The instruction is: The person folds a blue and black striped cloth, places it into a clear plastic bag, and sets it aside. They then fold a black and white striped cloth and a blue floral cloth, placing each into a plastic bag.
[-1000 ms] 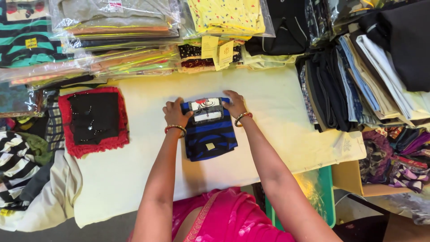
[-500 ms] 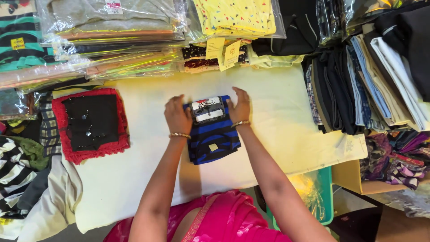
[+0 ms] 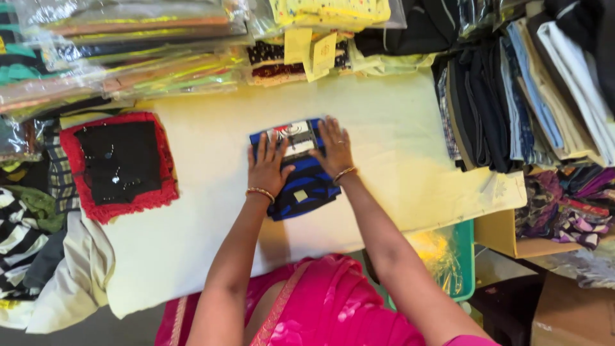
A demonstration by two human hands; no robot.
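A folded garment (image 3: 306, 184) with blue and black stripes and a white and red printed top lies on the pale cloth-covered table (image 3: 397, 147). My left hand (image 3: 268, 168) presses flat on its left half, fingers spread. My right hand (image 3: 334, 148) lies flat on its upper right part. Both wrists wear a thin bangle. Neither hand grips anything; the palms rest on the fabric.
A black garment with red lace edging (image 3: 118, 163) lies at the table's left. Plastic-wrapped clothes (image 3: 128, 45) are stacked along the far edge, a yellow printed pack (image 3: 330, 11) among them. Dark folded clothes (image 3: 506, 96) stand at the right. A green bin (image 3: 458, 263) sits below.
Both hands have shifted from the garment's top corners onto its surface and now press down flat. The view has drifted slightly.
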